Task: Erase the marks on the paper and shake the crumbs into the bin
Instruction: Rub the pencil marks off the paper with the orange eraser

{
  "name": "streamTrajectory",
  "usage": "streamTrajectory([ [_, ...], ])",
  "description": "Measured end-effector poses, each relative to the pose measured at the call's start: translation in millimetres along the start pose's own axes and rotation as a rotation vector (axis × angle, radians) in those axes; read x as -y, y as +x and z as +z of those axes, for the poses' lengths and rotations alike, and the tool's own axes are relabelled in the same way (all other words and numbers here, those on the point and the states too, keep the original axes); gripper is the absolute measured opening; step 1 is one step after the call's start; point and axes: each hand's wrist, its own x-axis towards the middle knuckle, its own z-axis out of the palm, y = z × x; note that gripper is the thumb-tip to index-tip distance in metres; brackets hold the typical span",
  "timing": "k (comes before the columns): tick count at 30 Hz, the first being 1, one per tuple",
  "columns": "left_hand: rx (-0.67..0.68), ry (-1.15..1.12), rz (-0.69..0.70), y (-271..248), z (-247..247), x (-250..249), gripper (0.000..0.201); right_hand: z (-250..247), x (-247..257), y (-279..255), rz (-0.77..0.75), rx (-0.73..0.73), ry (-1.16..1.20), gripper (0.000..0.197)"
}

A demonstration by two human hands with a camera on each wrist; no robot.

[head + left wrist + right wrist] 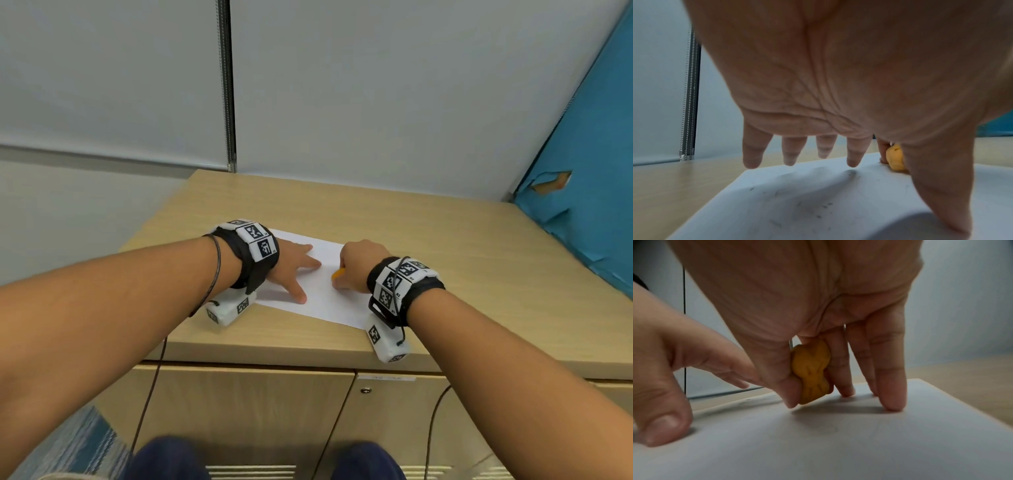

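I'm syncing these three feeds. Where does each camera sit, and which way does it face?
Head: on the head, looking down at the paper on the cabinet; both forearms and hands show.
Left wrist: under the left hand, facing along its spread fingers.
Right wrist: under the right hand, facing the eraser it pinches.
All three share paper and eraser.

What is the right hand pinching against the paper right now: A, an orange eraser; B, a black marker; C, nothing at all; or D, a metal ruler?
A: in the right wrist view the right hand pinches an orange eraser between thumb and fingers, its lower end on the paper.
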Motion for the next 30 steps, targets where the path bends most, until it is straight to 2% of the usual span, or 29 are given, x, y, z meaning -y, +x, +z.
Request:
streamTrajectory([
  [4,-0.061,-0.059,0.027,-2,7,16,0.089,-2,-1,-9,-0.023,0.012,-0.028,0.023],
  [9,-0.060,-0.107,0.082,-3,13,30,0.077,-8,-7,-39,-0.075,0.066,-0.013,0.029],
  [13,-0.080,-0.071,0.055,-2,10,38,0.074,-11,-5,-67,-0.125,0.110,-0.004,0.036],
  [15,-0.138,-0.053,0.020,-1,9,40,0.070,-12,-4,-75,-0.155,0.118,0.048,0.033],
  [18,-0.255,-0.049,-0.005,-5,10,42,0.056,-17,-7,-70,-0.147,0.030,0.089,0.024],
  [21,-0.281,-0.092,0.007,-14,15,45,0.048,-18,-14,-58,-0.111,-0.036,0.011,0.025],
  [23,-0.244,-0.114,0.031,-18,22,48,0.051,-13,-17,-54,-0.102,0.000,-0.016,0.025],
  [30,-0.115,-0.129,0.058,-21,35,57,0.090,-4,-1,-69,-0.228,0.005,0.036,0.017],
])
